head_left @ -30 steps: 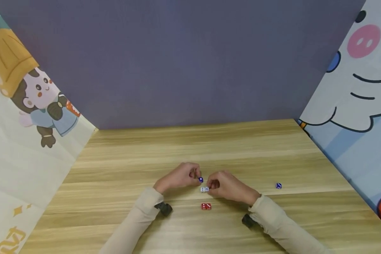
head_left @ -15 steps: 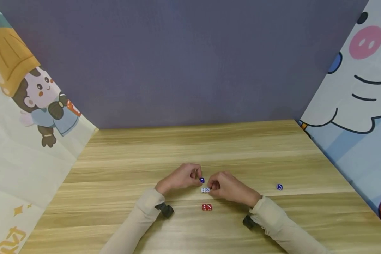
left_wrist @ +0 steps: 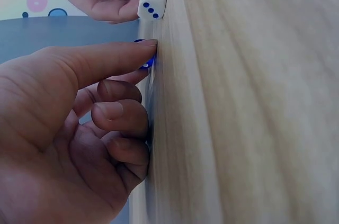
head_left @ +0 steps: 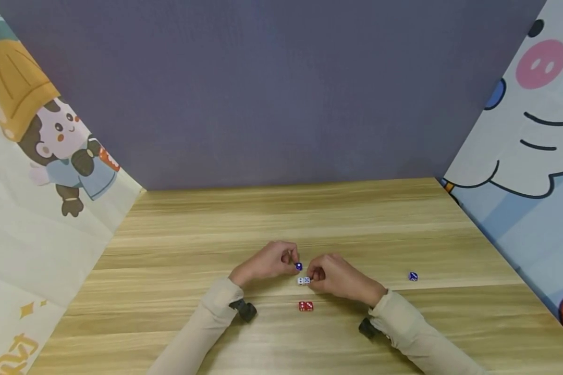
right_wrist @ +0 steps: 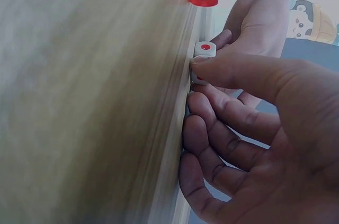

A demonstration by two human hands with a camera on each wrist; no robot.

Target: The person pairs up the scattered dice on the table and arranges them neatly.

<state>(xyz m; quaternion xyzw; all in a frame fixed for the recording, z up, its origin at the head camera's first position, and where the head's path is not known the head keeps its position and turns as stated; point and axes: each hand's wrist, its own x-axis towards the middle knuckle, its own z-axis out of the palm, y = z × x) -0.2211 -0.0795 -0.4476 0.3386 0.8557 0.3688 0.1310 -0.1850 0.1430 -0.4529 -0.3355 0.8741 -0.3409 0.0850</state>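
Observation:
My left hand (head_left: 269, 261) pinches a blue die (head_left: 298, 266) between thumb and forefinger, low over the table. In the left wrist view the fingertips mostly cover that blue die (left_wrist: 146, 65). Just nearer to me, two white dice sit side by side. Thumb and fingers of my right hand (head_left: 341, 277) pinch the right white die (head_left: 307, 280); the right wrist view shows the thumb over much of it. The left white die (head_left: 301, 281) stands against its neighbour, with a red pip facing the right wrist camera.
Two red dice (head_left: 306, 306) lie together on the wooden table (head_left: 192, 224), nearer to me than the white pair. A second blue die (head_left: 413, 276) lies off to the right. A grey panel (head_left: 281, 94) rises behind the table, with cartoon-printed sheets at both sides.

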